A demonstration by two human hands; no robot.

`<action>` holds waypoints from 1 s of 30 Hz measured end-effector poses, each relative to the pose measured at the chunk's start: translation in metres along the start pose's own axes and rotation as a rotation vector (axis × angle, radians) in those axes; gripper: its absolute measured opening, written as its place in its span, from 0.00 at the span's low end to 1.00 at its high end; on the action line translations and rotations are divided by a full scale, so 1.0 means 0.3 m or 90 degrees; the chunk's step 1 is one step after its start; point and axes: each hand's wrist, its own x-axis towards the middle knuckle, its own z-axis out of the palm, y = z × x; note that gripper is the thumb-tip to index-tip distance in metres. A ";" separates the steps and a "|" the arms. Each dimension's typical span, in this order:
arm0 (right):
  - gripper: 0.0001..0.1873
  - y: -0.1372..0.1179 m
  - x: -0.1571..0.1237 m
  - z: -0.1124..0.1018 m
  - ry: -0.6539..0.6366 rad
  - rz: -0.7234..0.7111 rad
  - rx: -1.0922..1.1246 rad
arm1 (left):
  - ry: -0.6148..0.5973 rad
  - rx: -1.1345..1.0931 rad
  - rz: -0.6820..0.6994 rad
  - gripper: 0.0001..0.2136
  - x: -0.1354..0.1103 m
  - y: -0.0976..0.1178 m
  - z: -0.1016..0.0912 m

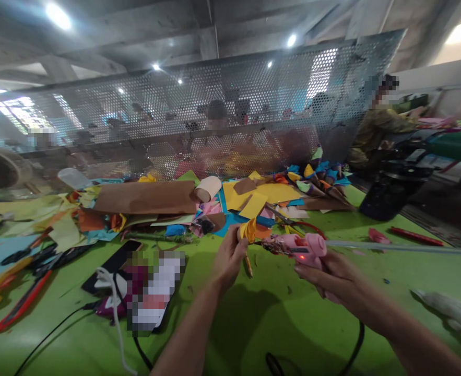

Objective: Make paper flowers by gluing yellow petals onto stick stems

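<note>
My left hand point(230, 258) pinches a curled piece of yellow paper point(248, 230) between thumb and fingers. In my right hand point(334, 274) is a pink hot glue gun point(312, 249), gripped by its handle, with a small red light glowing on its side. Its dark, glue-crusted nozzle points left and comes very close to the yellow paper; whether they touch I cannot tell. A long clear glue stick point(402, 248) sticks out of the gun's back to the right. Below my left fingers lies a short pencil point(248, 265) on the green table point(261, 334).
Scissors point(293, 222), coloured paper sheets point(269, 193) and paper cones point(326, 180) lie behind my hands. Phones point(157, 292), cables and red-handled cutters point(26, 303) are at left. At right stand a black tumbler point(390, 188) and a red pen point(417, 236). A perforated metal screen point(199, 115) rises behind.
</note>
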 end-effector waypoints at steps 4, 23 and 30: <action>0.17 -0.005 0.000 0.000 -0.003 -0.005 0.002 | 0.002 0.019 0.002 0.18 0.000 -0.006 0.003; 0.23 0.044 0.026 0.006 0.018 -0.056 -0.040 | -0.014 0.020 0.002 0.18 -0.001 0.012 -0.003; 0.18 0.042 0.015 0.017 0.019 -0.039 -0.010 | -0.011 0.012 0.008 0.17 -0.002 0.015 0.002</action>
